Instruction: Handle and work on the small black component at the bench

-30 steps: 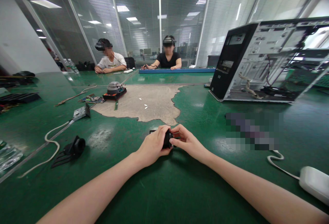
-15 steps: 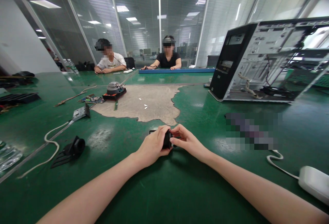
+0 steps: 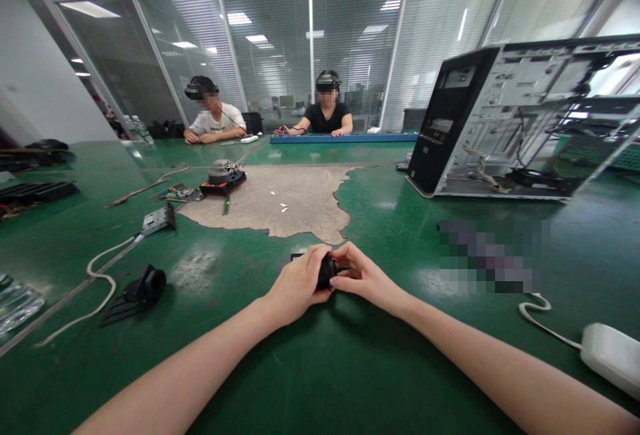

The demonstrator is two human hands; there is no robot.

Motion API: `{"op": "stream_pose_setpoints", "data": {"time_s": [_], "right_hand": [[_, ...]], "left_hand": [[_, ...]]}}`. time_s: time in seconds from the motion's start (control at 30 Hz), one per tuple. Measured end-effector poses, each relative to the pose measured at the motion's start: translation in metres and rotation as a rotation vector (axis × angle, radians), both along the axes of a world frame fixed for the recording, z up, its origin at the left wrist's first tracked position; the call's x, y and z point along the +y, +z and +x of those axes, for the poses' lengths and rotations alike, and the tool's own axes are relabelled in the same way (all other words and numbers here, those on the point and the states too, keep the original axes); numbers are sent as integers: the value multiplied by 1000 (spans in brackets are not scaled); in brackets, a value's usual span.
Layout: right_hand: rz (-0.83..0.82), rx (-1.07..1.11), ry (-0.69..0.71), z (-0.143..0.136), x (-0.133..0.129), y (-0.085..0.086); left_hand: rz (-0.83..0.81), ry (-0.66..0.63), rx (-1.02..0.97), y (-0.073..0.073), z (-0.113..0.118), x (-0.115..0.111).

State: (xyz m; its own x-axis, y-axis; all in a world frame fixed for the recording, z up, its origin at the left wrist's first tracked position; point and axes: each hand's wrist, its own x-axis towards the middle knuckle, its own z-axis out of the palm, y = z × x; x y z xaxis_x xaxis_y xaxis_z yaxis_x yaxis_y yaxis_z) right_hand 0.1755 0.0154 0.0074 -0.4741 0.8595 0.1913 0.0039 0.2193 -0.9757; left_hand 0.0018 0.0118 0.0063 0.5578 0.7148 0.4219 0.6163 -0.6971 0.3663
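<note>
My left hand [image 3: 296,287] is wrapped over a small black plastic part [image 3: 325,272] just above the tabletop. One dark edge of it shows beyond my knuckles, and its rounded end faces right. At that end, the thumb and fingers of my right hand [image 3: 369,282] close in and touch the part. My fingers hide most of its shape, so its exact kind is unclear. To the left on the table lies another black plastic piece [image 3: 145,288] with slats and a round opening.
An open computer case [image 3: 465,122] stands at the right on the green table [image 3: 310,382]. A heatsink assembly [image 3: 223,178], metal bracket [image 3: 159,219], white cable [image 3: 107,278], blurred-out item [image 3: 490,255] and white adapter [image 3: 613,355] lie around. Two people sit opposite.
My right fingers have shifted slightly at the end of the black part, and more of its rounded end shows. My left hand keeps its grip in nearly the same place.
</note>
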Motion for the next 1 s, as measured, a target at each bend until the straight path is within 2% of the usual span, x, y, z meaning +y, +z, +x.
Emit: {"op": "stream_pose_setpoints", "data": {"time_s": [0.2,0.53,0.8,1.0], "right_hand": [[1,-23,-72,-3,1,-1],[4,-15,18,1,2,-1],[-9,-15,-45,-3,2,-2],[-29,-10,34,0,3,-2]], "left_hand": [[20,11,11,-1,-1,0],[-3,10,5,-1,-1,1],[10,8,1,-2,0,2],[2,11,7,-2,-1,2]]}}
